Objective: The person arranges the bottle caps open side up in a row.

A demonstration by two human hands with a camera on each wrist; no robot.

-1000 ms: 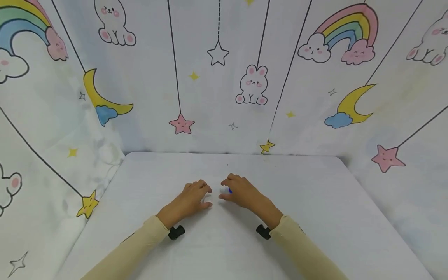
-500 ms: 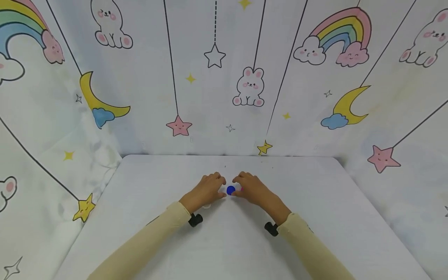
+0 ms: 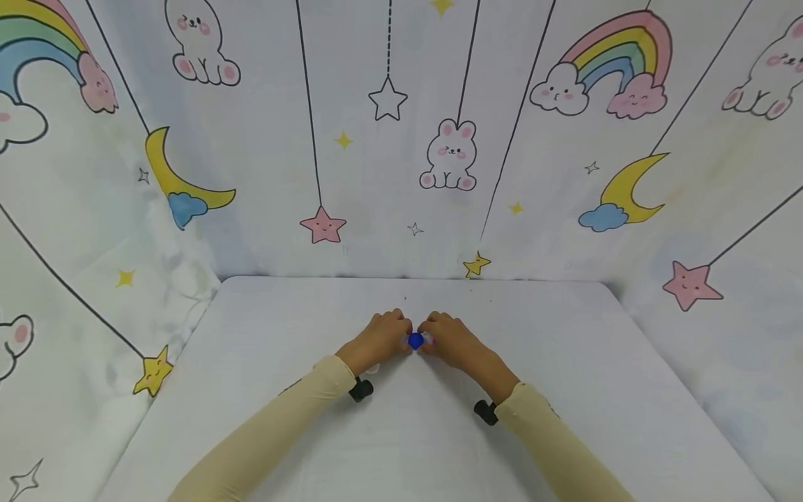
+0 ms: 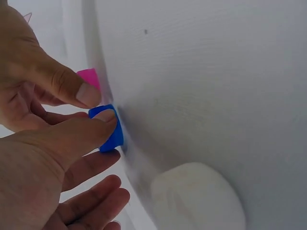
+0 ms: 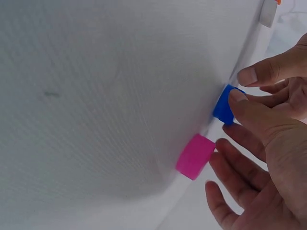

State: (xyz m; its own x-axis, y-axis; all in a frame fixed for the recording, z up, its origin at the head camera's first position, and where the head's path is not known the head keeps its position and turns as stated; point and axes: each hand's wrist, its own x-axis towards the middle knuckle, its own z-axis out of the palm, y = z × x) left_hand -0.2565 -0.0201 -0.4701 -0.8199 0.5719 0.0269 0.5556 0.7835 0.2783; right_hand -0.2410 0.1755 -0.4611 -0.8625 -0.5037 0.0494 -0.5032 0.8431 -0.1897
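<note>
A small blue, roughly cylindrical piece sits between both hands on the white tabletop. In the left wrist view, the left hand has its thumb on the blue piece, with a finger behind it. From the other side, the right hand pinches it too; its thumb lies over the blue piece in the right wrist view. Beside the right hand's other fingers stands a short pink piece, mostly covered by that hand in the head view. A rounded white piece lies near the left wrist.
The white table ends at a cloth backdrop with cartoon drawings. A pale piece with an orange bit beside it shows at the top edge of the right wrist view. Each wrist carries a black camera.
The left hand has moved right and its fingers have closed on the blue piece. The right hand has shifted slightly right and also come to pinch the blue piece, which now shows between them.
</note>
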